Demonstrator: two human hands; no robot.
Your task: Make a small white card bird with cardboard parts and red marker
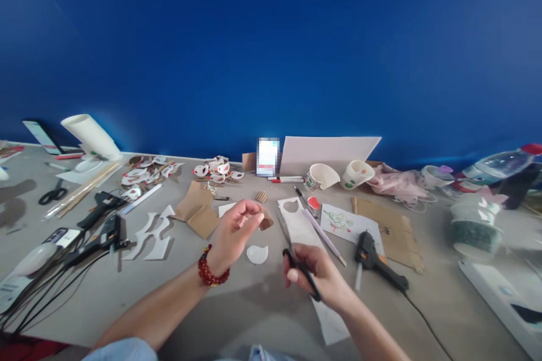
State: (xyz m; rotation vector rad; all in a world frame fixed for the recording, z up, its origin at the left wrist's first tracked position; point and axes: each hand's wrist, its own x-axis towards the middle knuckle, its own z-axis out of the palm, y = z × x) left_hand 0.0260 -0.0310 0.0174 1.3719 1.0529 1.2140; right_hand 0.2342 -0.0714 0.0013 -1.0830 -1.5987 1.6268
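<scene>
The right hand point(315, 271) grips scissors point(289, 249), partly hiding their handles; a white cutout point(257, 255) lies between both hands. I cannot tell whether the left hand point(236, 231) pinches the brown scrap point(266, 222).

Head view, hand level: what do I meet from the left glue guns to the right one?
Two black glue guns, white paper cutouts, left hand, small white piece, right hand holding scissors, third glue gun.
</scene>
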